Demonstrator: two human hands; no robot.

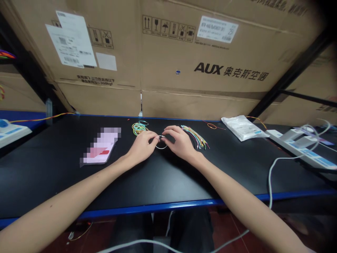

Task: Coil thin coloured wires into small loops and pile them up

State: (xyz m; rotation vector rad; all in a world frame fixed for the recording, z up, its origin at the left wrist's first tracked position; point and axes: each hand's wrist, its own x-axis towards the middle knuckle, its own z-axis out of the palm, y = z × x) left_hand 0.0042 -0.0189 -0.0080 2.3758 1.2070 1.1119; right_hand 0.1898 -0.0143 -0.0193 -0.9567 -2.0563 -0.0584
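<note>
A thin white wire (161, 148), bent into a small loop, hangs between my hands just above the black tabletop. My left hand (144, 144) pinches it between thumb and fingertips. From the other side, my right hand (178, 140) has its thumb and fingers closed at the top of the same loop. Behind my left hand lies a heap of coiled yellow, green and blue wires (138, 128). Beyond my right hand, a bundle of straight, multicoloured wires (196, 136) is fanned out on the table.
A phone (101, 149) lies to the left. On the right are a clear plastic packet (243, 128) and a power strip (302, 149) with a pale cable. Large cardboard boxes (168, 80) stand along the back. A blue edge (158, 207) borders the black table (147, 186).
</note>
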